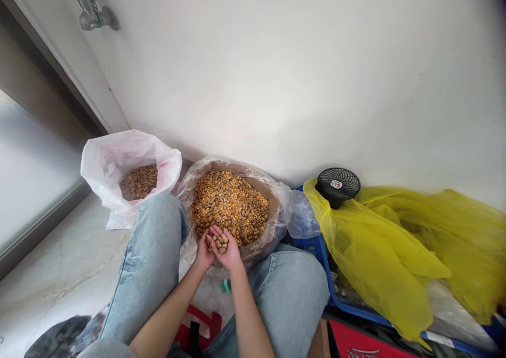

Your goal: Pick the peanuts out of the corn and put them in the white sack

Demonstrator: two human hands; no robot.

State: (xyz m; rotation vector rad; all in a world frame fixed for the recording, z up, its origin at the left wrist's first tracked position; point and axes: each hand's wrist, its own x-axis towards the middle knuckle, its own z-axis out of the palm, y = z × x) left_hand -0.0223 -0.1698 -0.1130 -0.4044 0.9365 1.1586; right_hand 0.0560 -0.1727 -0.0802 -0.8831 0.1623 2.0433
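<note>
My left hand (206, 250) and my right hand (231, 252) are cupped side by side, palms up. Several unshelled peanuts (220, 243) lie in the hollow that they form together. Both hands are at the near rim of a large sack lined with clear plastic (272, 231). A mix of yellow corn kernels and unshelled peanuts (231, 202) fills this sack. To its left stands a white sack (100, 160) with its mouth wide open, holding a heap of peanuts (140, 182) and partly hidden by my left knee.
On the right, a blue crate (330, 279) is covered by yellow netting (379, 242), with a small black fan (338, 184) on top. A tap (94, 15) juts from the white wall (276, 73). My knees flank the sack; a red object (211, 321) lies below.
</note>
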